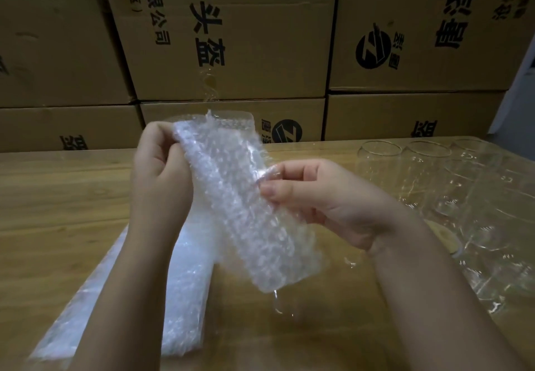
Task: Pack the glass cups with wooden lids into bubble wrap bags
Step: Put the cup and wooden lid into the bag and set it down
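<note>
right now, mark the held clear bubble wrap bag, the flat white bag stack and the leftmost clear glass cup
held clear bubble wrap bag (241,205): head view, middle
flat white bag stack (191,298): head view, top sheet
leftmost clear glass cup (379,155): head view, near rim

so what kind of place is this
Likely a warehouse or packing room: printed cardboard cartons stacked behind a wooden table, a pile of bubble wrap bags on it, and glass cups lined up at the right.
</note>
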`<state>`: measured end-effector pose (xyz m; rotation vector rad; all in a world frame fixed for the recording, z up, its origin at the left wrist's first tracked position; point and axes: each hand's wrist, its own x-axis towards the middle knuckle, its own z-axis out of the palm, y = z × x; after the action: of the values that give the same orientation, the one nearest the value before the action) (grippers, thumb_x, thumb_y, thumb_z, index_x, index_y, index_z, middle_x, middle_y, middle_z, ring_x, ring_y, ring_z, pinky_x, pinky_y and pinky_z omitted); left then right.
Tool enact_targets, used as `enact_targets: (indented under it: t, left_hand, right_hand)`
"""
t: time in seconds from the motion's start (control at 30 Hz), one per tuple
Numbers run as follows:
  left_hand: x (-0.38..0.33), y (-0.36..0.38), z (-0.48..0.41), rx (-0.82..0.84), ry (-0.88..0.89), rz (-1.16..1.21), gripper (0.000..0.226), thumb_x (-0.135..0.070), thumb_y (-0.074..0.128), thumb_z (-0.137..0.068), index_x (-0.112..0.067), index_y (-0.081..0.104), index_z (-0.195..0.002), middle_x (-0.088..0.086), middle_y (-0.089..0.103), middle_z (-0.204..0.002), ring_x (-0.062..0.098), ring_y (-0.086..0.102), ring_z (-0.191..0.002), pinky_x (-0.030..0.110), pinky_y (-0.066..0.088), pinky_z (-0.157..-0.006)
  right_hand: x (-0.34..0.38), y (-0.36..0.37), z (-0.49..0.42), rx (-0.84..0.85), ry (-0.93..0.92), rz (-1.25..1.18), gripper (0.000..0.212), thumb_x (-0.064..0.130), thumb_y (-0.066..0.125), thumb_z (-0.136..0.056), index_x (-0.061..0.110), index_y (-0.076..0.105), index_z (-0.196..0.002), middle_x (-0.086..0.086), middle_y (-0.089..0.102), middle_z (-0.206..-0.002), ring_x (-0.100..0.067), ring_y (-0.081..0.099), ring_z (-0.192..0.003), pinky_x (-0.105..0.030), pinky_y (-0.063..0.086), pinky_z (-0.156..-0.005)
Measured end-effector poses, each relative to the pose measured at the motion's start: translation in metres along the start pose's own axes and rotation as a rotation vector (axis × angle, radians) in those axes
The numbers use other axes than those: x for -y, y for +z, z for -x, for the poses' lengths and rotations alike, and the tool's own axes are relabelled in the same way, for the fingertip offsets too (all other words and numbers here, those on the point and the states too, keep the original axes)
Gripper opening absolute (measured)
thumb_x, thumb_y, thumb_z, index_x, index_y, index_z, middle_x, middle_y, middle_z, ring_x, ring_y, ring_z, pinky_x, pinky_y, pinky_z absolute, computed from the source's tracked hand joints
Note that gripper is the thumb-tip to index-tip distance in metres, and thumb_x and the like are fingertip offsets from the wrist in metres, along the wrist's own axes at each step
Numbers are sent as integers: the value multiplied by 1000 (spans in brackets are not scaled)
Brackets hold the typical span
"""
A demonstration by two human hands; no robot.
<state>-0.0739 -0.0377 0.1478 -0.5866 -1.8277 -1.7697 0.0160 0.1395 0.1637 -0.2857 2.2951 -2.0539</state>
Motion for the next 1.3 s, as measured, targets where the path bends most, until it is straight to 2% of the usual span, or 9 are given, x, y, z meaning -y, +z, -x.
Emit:
enact_targets:
  t: [0.17,0.37,0.43,0.5,0.57,0.67,0.77,0.97,1.3]
  left_hand:
    - [-3,-16,-6,22,278,-345,33,-6,38,-93,-37,47,-98,-40,53,-87,-9,50,-74,11,40,-66]
    - [-31,-45,-2,98,590,-550,27,-7,42,-88,-13,66,-98,-23,55,-94,6,47,-85,15,36,-82]
    - [-43,-39,-8,339,362,-572,29,-10,44,-85,-19,72,-84,-14,66,-91,5,52,-79,12,42,-69]
    - [-43,-38,-2,753,-155,-631,53,-8,52,-93,-18,67,-42,7,73,-74,9,47,-57,10,42,-42]
    - [-27,-35,-4,947,-497,-534,63,-11,57,-94,-18,56,-32,7,64,-49,7,42,-48,9,34,-30]
    - [-23,-13,-2,699,-174,-337,28,-38,56,-92,-18,69,-77,3,74,-81,15,63,-57,10,47,-45]
    - [-31,-4,10,638,-104,-70,39,-58,58,-82,-23,65,-97,-9,74,-91,11,71,-73,19,54,-54]
    - [-28,11,12,466,-316,-44,33,-45,61,-82,-14,70,-87,-4,74,-75,9,70,-65,20,53,-52]
    - [-34,13,17,575,-298,-74,5,-7,66,-82,-12,66,-83,-1,72,-70,9,68,-68,19,53,-57]
  right_hand:
    - [3,-9,3,-310,-175,209,14,17,69,-85,28,69,-76,8,58,-66,0,44,-48,-12,36,-45]
    - [-4,-2,-5,-597,-388,377,22,15,57,-94,30,61,-77,-1,63,-78,-6,68,-70,-17,50,-56]
    - [-3,-2,-6,-674,-440,385,26,12,57,-93,33,60,-77,1,65,-83,-3,66,-76,-10,45,-60]
    - [-2,-2,-6,-702,-455,369,22,8,56,-93,27,66,-87,6,67,-91,3,62,-80,-6,43,-65]
    - [-3,-2,-6,-662,-447,336,24,2,55,-92,21,68,-98,8,68,-99,2,63,-89,-11,48,-74]
    - [-4,2,-7,-546,-396,361,25,3,55,-94,20,67,-109,9,68,-105,-2,64,-96,-24,55,-84]
    - [-4,11,-8,-430,-364,367,27,11,52,-97,28,65,-114,14,67,-108,2,63,-98,-26,55,-85]
    - [-6,24,-13,-388,-325,160,27,24,61,-92,30,56,-118,7,70,-105,-2,66,-96,-26,55,-87]
    - [-4,22,-11,-427,-278,187,25,18,71,-84,27,63,-107,11,67,-84,2,63,-77,-10,48,-66]
